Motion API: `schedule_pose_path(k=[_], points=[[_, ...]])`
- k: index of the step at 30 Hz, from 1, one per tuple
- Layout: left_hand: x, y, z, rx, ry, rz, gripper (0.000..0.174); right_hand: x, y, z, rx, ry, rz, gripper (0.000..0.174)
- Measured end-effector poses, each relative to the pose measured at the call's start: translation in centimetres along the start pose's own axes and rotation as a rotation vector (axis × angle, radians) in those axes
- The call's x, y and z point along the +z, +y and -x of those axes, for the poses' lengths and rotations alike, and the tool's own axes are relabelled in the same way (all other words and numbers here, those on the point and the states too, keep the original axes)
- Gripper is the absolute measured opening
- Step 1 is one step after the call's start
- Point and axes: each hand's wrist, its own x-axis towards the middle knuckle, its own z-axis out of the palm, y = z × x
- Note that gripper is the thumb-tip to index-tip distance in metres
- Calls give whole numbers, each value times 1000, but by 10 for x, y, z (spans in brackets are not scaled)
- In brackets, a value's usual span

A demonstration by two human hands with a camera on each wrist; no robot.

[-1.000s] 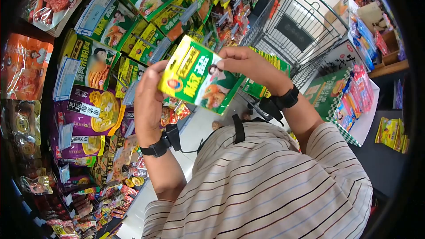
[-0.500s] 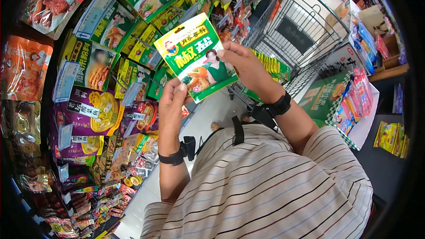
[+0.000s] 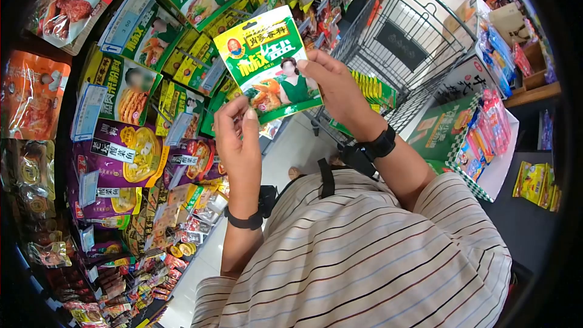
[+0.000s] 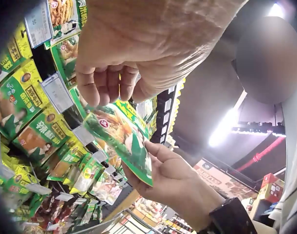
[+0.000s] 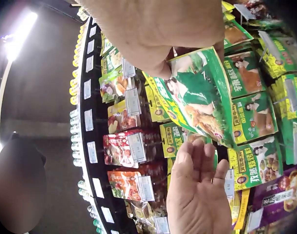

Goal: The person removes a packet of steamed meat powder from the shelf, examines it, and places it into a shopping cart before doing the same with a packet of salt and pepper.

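Note:
A green, yellow and white seasoning packet [image 3: 249, 73] hangs in front of the shelf, its printed front facing the head camera. My right hand [image 3: 343, 91] pinches its right edge, thumb on the front. At the lower left corner is my left hand [image 3: 238, 140], fingers loosely bent and thumb raised. In the right wrist view the left hand [image 5: 197, 195] lies palm up just under the packet [image 5: 197, 97]; whether it touches is unclear. The left wrist view has the right hand [image 4: 178, 178] gripping the packet's edge [image 4: 121, 141].
Shelves of hanging packets with price tags [image 3: 86, 112] run along the left, including purple bags [image 3: 130, 152]. A wire shopping cart [image 3: 404, 42] stands at the upper right. Beside it are a green checked box [image 3: 446, 130] of pink packs and a dark surface with yellow packets [image 3: 534, 185].
The packet has turned from a slant to nearly upright and risen. My left hand has moved from its left side to the lower corner, its fingers loosening. The right hand kept its pinch.

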Motion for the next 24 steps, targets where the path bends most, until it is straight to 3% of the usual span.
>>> schedule_pose_path(k=[2,6,9,12,13,16,19,22,24], points=[[3,8,0,60,-16,-111,26,1,0,1,-19,-8,25,14],[19,8,-6,84,-85,38,32,11,-1,8,-41,-42,168,16],[20,12,-8,86,-152,108,47,25,-3,17,-105,-128,422,19],[26,20,-5,-23,-80,283,41,29,5,15,-577,-229,728,21],[24,20,-7,-67,-65,335,40,29,5,16,-629,-250,796,23],[12,16,-12,-246,-36,459,35,34,-2,22,-558,-294,779,22],[11,11,-21,-277,48,622,32,30,-5,22,-388,-216,594,21],[2,11,-24,-340,15,762,34,18,-17,14,-274,-32,532,19],[0,12,-26,-338,14,756,35,15,-20,4,-316,-12,484,20]])
